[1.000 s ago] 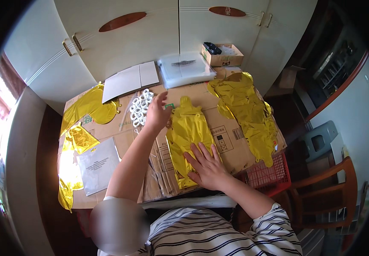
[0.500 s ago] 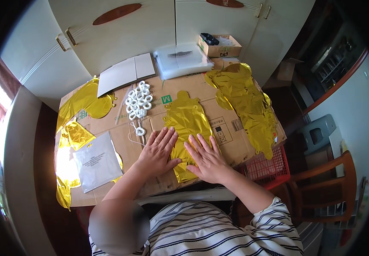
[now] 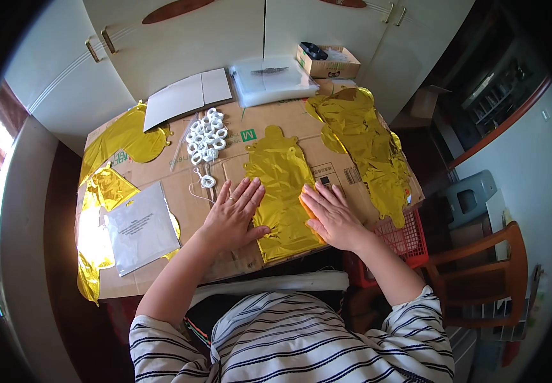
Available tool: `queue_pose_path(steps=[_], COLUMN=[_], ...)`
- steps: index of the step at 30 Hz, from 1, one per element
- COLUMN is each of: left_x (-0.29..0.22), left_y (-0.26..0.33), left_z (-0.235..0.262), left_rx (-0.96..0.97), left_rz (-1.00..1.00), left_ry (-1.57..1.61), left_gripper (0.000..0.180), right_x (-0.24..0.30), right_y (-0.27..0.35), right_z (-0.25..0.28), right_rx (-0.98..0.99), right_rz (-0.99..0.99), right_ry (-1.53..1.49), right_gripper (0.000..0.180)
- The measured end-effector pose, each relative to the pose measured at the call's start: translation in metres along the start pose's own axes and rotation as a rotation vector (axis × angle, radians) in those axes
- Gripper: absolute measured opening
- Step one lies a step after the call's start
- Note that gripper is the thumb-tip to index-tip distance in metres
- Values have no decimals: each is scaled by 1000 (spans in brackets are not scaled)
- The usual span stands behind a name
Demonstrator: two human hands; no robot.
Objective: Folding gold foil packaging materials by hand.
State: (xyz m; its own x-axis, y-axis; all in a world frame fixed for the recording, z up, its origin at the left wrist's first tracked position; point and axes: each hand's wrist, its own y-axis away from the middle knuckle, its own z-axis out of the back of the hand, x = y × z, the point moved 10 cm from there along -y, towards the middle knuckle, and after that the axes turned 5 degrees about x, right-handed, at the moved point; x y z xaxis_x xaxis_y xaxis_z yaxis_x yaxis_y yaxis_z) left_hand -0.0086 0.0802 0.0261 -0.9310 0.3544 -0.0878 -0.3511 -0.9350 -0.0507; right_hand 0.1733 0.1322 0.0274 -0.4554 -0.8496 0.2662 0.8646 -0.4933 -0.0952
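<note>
Foil balloon (image 3: pixel 280 185) | gold, flat, crinkled | L hand (image 3: pixel 233 216) + R hand (image 3: pixel 331 216) pressing

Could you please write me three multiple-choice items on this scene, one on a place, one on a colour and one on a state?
1. Where do the white rings lie?
A. beyond the left hand
B. in the red basket
C. on the chair

2. What colour is the balloon under the hands?
A. silver
B. gold
C. blue

3. How are the hands?
A. clenched in fists
B. lifted off the table
C. open, flat on the balloon

Answers:
1 A: the rings sit on the cardboard farther from the person than the left hand.
2 B: the foil shines gold.
3 C: the left hand and the right hand press down with fingers spread, one on each side of the balloon.
</note>
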Motion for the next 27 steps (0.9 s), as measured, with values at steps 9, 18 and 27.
queue_pose_path(steps=[9,18,27], left_x=[-37,-55,-73], left_y=[24,41,59], left_z=[7,1,-2], left_rx=[42,59,46], left_rz=[-7,4,26], left_ry=[47,37,75], left_gripper=[90,91,88], right_x=[19,14,32], right_y=[39,30,51], right_z=[9,24,17], right_rx=[-38,-203,-180], right_rz=[-10,60,95], right_ry=[-71,1,114], right_gripper=[63,44,45])
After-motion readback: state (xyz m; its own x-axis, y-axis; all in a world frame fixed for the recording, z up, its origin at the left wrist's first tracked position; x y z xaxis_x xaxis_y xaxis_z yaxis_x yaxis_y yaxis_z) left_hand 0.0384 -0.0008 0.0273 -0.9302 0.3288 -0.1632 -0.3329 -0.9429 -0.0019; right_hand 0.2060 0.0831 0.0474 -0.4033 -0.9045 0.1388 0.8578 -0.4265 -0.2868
